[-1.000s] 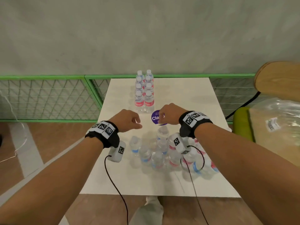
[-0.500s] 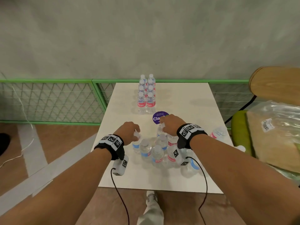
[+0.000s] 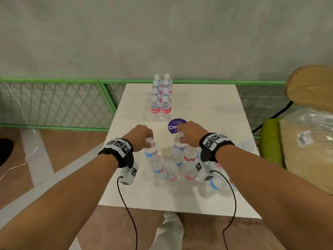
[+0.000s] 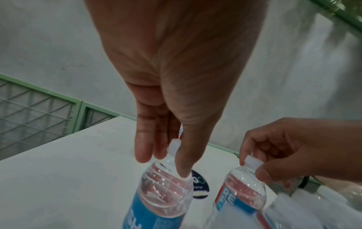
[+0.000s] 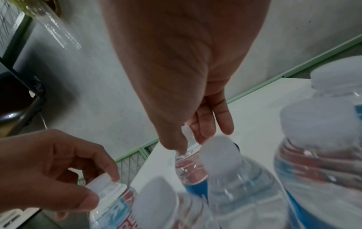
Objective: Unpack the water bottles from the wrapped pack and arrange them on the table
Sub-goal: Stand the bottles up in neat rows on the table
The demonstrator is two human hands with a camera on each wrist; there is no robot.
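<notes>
On the white rectangular surface (image 3: 212,105) a loose cluster of clear plastic water bottles with white caps and red-and-blue labels (image 3: 171,170) stands at the near side, and the person's two hands are over its far edge. The left hand (image 3: 142,135) reaches down onto the far-left bottle of the cluster (image 3: 150,152); in the left wrist view its thumb and fingers (image 4: 145,148) pinch that bottle just under the white cap, the bottle standing upright on the surface. The right hand (image 3: 191,135) grasps the far-right bottle of the cluster (image 3: 178,142) the same way, with thumb and curled fingers closed round its cap and neck, as the right wrist view shows (image 5: 197,133). The remaining bottles of the cluster stand close together just near of the two held ones, partly beneath the right wrist. At the far middle of the surface a tidy double row of the same bottles (image 3: 161,98) stands upright, well apart from the cluster. A round purple sticker with white lettering (image 3: 173,126) lies flat between the row and the hands, partly covered by the right hand. One more bottle (image 3: 247,144) sits at the right edge of the surface. To the right, crumpled clear plastic wrap (image 3: 310,138) lies on a green-cushioned chair (image 3: 268,141).
</notes>
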